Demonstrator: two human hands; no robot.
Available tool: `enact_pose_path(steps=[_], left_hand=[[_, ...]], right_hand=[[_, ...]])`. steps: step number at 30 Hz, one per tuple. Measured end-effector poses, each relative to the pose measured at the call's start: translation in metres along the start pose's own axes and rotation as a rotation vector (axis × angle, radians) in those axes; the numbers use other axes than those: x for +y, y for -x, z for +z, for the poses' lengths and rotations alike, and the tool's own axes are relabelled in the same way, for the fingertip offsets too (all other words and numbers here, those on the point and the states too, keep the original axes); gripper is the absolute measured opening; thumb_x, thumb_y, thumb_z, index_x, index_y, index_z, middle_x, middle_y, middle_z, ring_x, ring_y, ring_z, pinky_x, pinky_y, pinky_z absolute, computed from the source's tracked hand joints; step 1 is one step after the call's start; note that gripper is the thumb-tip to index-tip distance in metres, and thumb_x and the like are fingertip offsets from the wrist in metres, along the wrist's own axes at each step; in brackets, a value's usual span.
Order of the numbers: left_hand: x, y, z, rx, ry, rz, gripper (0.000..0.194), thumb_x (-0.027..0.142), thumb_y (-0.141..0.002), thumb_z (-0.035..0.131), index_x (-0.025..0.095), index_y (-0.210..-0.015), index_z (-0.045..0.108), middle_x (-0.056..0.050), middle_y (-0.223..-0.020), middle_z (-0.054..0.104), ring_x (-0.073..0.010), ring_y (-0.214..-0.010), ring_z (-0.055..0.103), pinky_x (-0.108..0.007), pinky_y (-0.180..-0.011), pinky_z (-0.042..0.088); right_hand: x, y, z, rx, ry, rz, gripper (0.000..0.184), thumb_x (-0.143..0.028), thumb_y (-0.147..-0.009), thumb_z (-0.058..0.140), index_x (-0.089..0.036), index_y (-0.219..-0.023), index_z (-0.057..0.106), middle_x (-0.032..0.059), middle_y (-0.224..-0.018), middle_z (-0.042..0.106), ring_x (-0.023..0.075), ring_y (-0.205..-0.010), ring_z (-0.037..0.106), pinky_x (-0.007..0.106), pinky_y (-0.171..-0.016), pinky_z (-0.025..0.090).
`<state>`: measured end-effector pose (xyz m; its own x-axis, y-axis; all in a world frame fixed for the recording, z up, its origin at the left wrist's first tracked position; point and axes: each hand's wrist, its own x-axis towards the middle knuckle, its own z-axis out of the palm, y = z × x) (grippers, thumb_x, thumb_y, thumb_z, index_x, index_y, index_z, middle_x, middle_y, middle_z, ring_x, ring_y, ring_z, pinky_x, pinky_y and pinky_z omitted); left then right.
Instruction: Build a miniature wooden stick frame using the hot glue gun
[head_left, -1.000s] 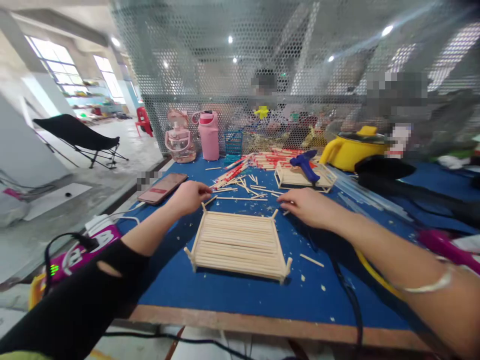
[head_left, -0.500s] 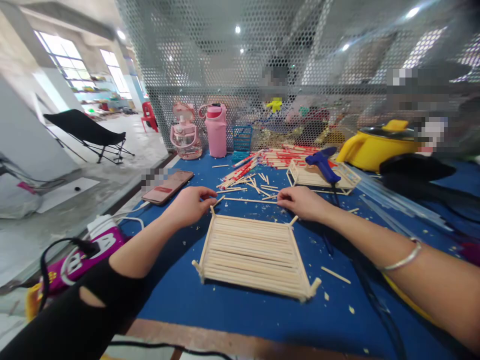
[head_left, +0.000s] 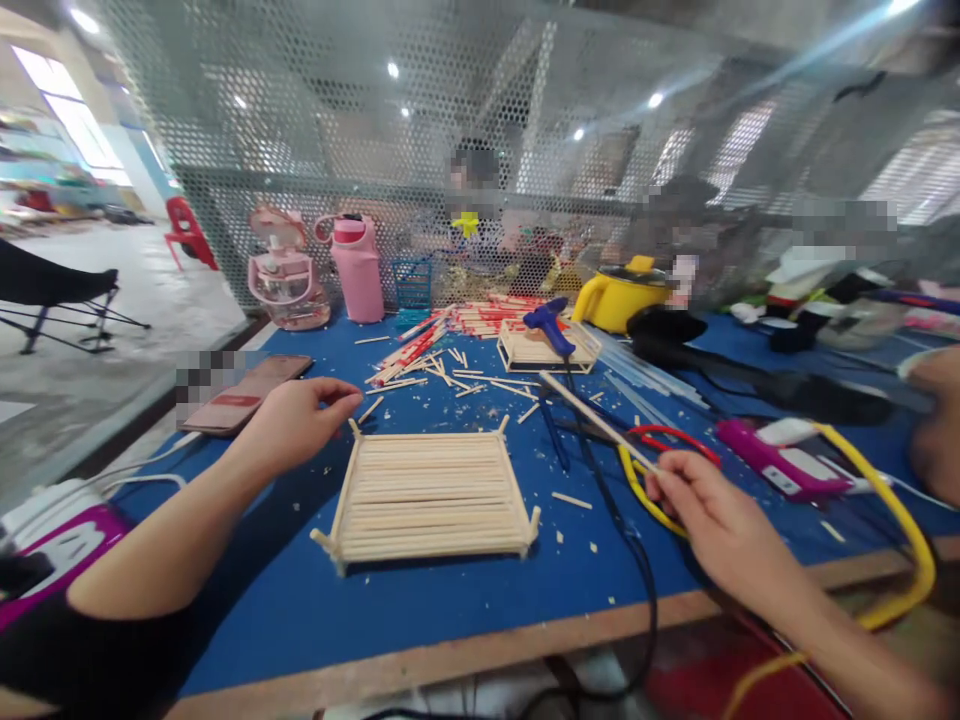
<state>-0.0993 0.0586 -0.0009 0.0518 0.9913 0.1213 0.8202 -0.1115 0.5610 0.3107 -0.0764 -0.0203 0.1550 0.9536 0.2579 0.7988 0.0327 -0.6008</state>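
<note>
My right hand (head_left: 701, 500) is closed on one end of a thin wooden stick (head_left: 592, 412), which is raised and points up and to the left. My left hand (head_left: 307, 420) is above the table with its fingertips together, and nothing shows between them. Close to those fingertips lies a short stick piece (head_left: 371, 410). Between my hands and nearer to me rests a flat rectangular panel (head_left: 435, 495) of sticks laid side by side, with short stubs at its corners.
A blue glue gun (head_left: 551, 322) rests on a small stick frame (head_left: 517, 355). Behind are loose sticks (head_left: 442, 370), a pink bottle (head_left: 358, 270) and a yellow pot (head_left: 619, 300). A phone (head_left: 247, 395) lies left. Cables and a purple power strip (head_left: 780, 465) are right, near another person's blurred arm (head_left: 937, 430).
My right hand has lifted the long stick off the table and carried it right and towards me. My left hand stays near the short piece. The view has turned right.
</note>
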Motion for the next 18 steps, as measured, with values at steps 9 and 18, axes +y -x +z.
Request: enact_pose_path(steps=[9, 18], left_hand=[[0.005, 0.004, 0.001, 0.086, 0.089, 0.024, 0.044, 0.05, -0.078, 0.05, 0.019, -0.104, 0.067, -0.002, -0.07, 0.07, -0.0192, -0.06, 0.063, -0.028, -0.061, 0.043], [0.005, 0.004, -0.004, 0.12, 0.123, 0.036, 0.047, 0.048, -0.078, 0.051, 0.015, -0.109, 0.065, -0.004, -0.07, 0.07, -0.0184, -0.055, 0.06, -0.028, -0.06, 0.045]], right_hand=[[0.006, -0.035, 0.011, 0.088, -0.228, 0.106, 0.027, -0.047, -0.088, 0.04, -0.022, -0.079, 0.046, -0.0016, -0.065, 0.055, 0.0111, -0.05, 0.048, 0.025, -0.047, 0.04], [0.01, -0.016, -0.005, 0.171, 0.006, 0.17, 0.02, -0.036, -0.087, 0.042, -0.022, -0.075, 0.048, -0.0002, -0.06, 0.059, 0.0153, -0.052, 0.056, 0.029, -0.054, 0.043]])
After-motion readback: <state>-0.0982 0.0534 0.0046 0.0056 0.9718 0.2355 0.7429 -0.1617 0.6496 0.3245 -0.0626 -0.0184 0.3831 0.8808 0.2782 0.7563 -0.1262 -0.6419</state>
